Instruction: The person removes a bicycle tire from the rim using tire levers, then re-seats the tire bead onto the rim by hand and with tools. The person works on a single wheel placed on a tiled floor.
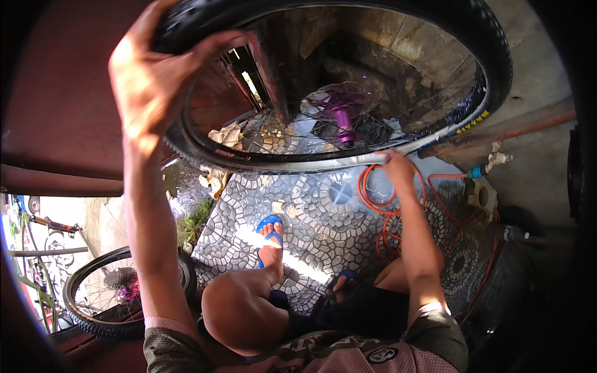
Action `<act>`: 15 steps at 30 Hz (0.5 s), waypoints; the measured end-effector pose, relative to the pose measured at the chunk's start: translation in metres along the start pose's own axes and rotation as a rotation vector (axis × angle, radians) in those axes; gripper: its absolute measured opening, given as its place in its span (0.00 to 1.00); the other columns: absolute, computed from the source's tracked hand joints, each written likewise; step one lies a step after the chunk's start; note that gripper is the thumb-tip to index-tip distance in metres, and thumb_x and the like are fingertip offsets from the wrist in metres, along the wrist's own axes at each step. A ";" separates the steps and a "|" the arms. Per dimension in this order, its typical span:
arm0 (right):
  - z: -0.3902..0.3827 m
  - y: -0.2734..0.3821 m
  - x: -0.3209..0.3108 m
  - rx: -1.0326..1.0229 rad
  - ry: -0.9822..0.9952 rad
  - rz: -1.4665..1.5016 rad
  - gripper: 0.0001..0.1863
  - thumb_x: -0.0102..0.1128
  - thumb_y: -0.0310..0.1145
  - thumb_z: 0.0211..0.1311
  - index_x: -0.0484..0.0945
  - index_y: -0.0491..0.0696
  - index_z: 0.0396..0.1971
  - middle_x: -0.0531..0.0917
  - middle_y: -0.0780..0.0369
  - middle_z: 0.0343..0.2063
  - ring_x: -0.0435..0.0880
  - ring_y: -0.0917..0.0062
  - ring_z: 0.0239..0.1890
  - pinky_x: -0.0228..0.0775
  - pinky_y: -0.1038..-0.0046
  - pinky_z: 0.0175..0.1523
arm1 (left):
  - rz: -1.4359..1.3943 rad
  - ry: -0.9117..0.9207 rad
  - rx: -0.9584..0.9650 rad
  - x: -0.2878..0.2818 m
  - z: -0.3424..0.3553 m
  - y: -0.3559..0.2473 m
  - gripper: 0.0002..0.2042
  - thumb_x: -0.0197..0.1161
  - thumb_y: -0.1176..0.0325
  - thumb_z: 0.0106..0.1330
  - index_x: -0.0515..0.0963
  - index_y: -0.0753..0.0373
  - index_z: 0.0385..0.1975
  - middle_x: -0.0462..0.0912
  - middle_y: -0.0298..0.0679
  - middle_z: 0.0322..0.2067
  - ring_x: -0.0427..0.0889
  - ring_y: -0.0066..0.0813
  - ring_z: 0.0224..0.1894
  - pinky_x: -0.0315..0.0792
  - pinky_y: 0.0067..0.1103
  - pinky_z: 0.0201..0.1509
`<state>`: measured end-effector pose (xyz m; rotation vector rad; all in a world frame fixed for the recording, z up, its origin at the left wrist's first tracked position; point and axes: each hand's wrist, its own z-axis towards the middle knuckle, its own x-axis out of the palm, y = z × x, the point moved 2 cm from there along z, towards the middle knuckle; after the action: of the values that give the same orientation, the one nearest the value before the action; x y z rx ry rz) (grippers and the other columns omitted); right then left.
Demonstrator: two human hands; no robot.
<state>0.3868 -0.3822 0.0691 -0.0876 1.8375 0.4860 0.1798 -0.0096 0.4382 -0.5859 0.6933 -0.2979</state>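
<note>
A bicycle wheel with a black tyre (497,74), spokes and a purple hub (344,119) is held up across the upper view. My left hand (152,81) grips the tyre at its upper left, thumb over it. Along the wheel's lower edge runs a whitish strip or coated edge (351,163); I cannot tell which. My right hand (398,165) has its fingers closed on that pale edge, right of the hub. My feet in blue flip-flops (268,227) are on the patterned tile floor (311,242) below.
Coiled orange hose (373,199) runs to a tap (497,158) on the right wall. A second wheel (84,311) stands at lower left, near bicycles (40,248). A dark red metal panel (56,87) fills the upper left. Crumpled paper or leaves (217,183) lie near a small plant (199,217).
</note>
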 end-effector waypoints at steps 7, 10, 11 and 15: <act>-0.069 0.175 0.043 -0.403 0.129 0.804 0.18 0.61 0.40 0.74 0.80 0.49 0.58 0.87 0.56 0.31 0.86 0.66 0.32 0.76 0.64 0.39 | 0.276 0.037 0.128 0.060 0.053 -0.035 0.34 0.82 0.51 0.54 0.80 0.67 0.55 0.86 0.52 0.49 0.85 0.45 0.54 0.77 0.36 0.63; -0.047 0.178 0.070 -0.370 0.095 0.744 0.17 0.61 0.40 0.73 0.82 0.49 0.56 0.86 0.57 0.30 0.85 0.65 0.32 0.76 0.63 0.40 | 0.397 -0.052 0.289 0.077 0.061 -0.021 0.34 0.79 0.55 0.59 0.76 0.69 0.61 0.80 0.52 0.54 0.79 0.50 0.60 0.74 0.37 0.66; -0.032 0.156 0.090 -0.295 0.054 0.551 0.17 0.61 0.40 0.72 0.82 0.49 0.55 0.87 0.56 0.32 0.86 0.62 0.34 0.76 0.61 0.41 | 0.383 -0.074 0.319 0.087 0.068 -0.018 0.34 0.78 0.55 0.59 0.75 0.69 0.62 0.79 0.52 0.56 0.78 0.51 0.61 0.73 0.37 0.66; -0.041 0.200 0.075 -0.392 0.115 0.713 0.17 0.60 0.39 0.71 0.80 0.48 0.55 0.88 0.49 0.40 0.87 0.51 0.42 0.78 0.54 0.48 | 0.350 -0.026 0.334 0.078 0.069 0.005 0.35 0.77 0.57 0.62 0.72 0.66 0.65 0.75 0.53 0.60 0.75 0.53 0.64 0.70 0.37 0.70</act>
<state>0.2657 -0.2018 0.0654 0.2925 1.8311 1.3592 0.2841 -0.0120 0.4378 -0.1446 0.6893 -0.0754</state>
